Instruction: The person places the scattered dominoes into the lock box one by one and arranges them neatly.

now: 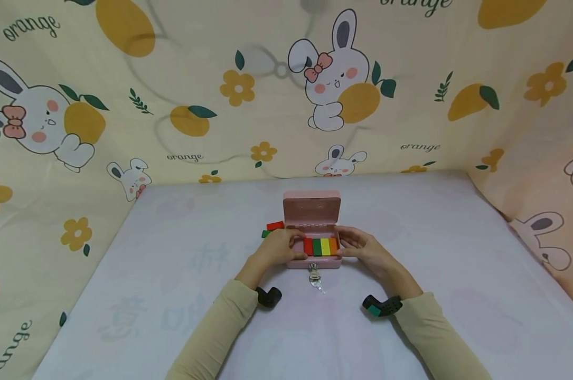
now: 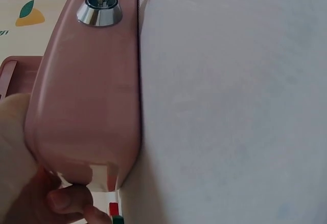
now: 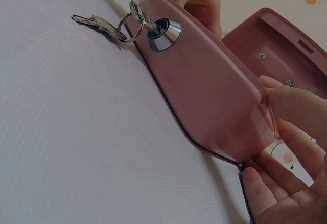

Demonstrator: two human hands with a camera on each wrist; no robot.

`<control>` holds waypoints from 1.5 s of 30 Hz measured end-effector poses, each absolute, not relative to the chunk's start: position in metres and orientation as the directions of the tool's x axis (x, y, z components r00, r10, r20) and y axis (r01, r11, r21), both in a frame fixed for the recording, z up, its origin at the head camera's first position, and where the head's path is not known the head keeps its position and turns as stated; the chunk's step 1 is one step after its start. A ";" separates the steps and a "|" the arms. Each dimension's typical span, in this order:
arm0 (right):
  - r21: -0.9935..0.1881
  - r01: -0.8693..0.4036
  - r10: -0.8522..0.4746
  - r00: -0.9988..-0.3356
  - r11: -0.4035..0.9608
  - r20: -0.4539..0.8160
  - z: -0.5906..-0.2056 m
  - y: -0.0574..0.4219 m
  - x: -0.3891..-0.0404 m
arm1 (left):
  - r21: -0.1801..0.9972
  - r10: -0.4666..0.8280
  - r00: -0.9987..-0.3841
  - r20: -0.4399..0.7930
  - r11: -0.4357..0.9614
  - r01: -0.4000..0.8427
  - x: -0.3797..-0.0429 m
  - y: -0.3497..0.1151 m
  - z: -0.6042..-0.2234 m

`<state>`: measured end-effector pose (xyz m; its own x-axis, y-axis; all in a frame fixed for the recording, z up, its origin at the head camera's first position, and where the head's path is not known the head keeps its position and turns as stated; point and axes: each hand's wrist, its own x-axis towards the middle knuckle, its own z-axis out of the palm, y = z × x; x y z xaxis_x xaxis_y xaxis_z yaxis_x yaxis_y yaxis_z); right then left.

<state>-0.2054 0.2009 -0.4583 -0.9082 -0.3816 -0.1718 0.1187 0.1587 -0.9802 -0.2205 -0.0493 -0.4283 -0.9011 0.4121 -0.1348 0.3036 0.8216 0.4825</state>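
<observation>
A pink metal cash box [image 1: 313, 263] stands on the table with its lid [image 1: 311, 211] raised. Red, green, yellow and orange blocks [image 1: 325, 247] lie side by side inside it. At its left wall, my left hand [image 1: 279, 247] grips the box, thumb over the rim and other fingers curled against the outside. My right hand [image 1: 369, 253] holds the right wall, with the thumb [image 3: 296, 104] at the rim and fingertips along the outer side near the bottom. A key sits in the front lock [image 3: 164, 35], and more keys [image 3: 99, 25] hang from its ring.
Red [image 1: 275, 225] and green [image 1: 265, 234] blocks lie on the table left of the box, partly behind my left hand. A white cloth [image 1: 172, 295] covers the table. Behind it hangs a rabbit-and-orange printed curtain [image 1: 276, 121]. Each wrist carries a black camera [image 1: 382, 306].
</observation>
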 end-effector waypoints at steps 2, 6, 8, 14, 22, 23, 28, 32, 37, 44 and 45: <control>-0.980 0.111 -0.382 -0.909 0.163 -0.166 -0.458 0.201 -0.205 | 0.481 0.409 -0.902 -0.138 0.824 0.300 -0.220 -0.049 -0.428; -0.981 0.111 -0.381 -0.910 0.158 -0.164 -0.458 0.202 -0.205 | 0.467 0.415 -0.901 -0.127 0.826 0.315 -0.220 -0.048 -0.426; -0.982 0.116 -0.386 -0.907 0.152 -0.167 -0.458 0.202 -0.205 | 0.460 0.419 -0.900 -0.122 0.827 0.323 -0.220 -0.048 -0.426; -0.984 0.105 -0.394 -0.906 0.146 -0.155 -0.458 0.202 -0.205 | 0.468 0.413 -0.901 -0.129 0.827 0.312 -0.219 -0.048 -0.426; -0.982 0.113 -0.388 -0.907 0.150 -0.163 -0.459 0.203 -0.205 | 0.469 0.411 -0.902 -0.133 0.828 0.308 -0.220 -0.047 -0.429; -0.982 0.113 -0.387 -0.907 0.151 -0.164 -0.459 0.203 -0.205 | 0.468 0.410 -0.902 -0.134 0.829 0.307 -0.220 -0.047 -0.429; -0.981 0.107 -0.390 -0.906 0.161 -0.163 -0.459 0.202 -0.205 | 0.461 0.412 -0.902 -0.130 0.830 0.313 -0.220 -0.048 -0.429; -0.980 0.109 -0.383 -0.908 0.169 -0.167 -0.459 0.203 -0.206 | 0.450 0.419 -0.900 -0.123 0.832 0.325 -0.220 -0.048 -0.428; -0.980 0.112 -0.377 -0.911 0.164 -0.167 -0.461 0.203 -0.207 | 0.444 0.421 -0.899 -0.125 0.834 0.328 -0.221 -0.048 -0.428; -0.982 0.114 -0.383 -0.909 0.148 -0.163 -0.460 0.203 -0.206 | 0.439 0.410 -0.901 -0.141 0.842 0.314 -0.221 -0.048 -0.428; -0.983 0.113 -0.384 -0.909 0.147 -0.162 -0.460 0.203 -0.206 | 0.440 0.409 -0.901 -0.144 0.842 0.312 -0.221 -0.048 -0.428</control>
